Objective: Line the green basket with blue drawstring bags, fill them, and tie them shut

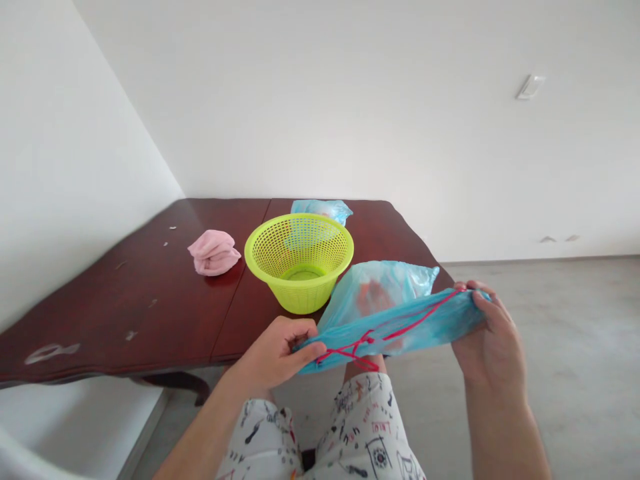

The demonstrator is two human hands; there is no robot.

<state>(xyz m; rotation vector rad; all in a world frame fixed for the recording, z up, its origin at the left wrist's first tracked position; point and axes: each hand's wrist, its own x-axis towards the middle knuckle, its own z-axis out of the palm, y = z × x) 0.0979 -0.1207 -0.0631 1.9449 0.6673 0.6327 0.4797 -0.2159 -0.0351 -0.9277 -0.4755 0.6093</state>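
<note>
L hand (273, 353) is half closed, fingers curled, pinching one end of the hem of a blue plastic drawstring bag (400, 320) w/ thumb on top. R hand (487, 340) is likewise part closed at the other end, fingertips (467, 288) hooked over the hem, palm toward the wearer. Bag is pulled out wide btwn the two, hem roughly level, body sagging away toward the table. Red cord (373, 337) runs along the hem and crosses itself near the L hand. Something reddish shows through the film (373, 297); can't tell what.

Bag looks v. light, soft and slippery, w/ no stiffness of its own, so likely to crumple or slide if held loosely. Best grip is prob. the hemmed edge by the cord.

Beyond it: lime-green plastic basket (300, 300) on a dark red wood table (135, 313), pink cloth (214, 253) to its left, a second blue plastic bag (323, 211) behind it. Patterned white shorts (365, 427) are below the hands, grey floor (565, 333) to the right.
</note>
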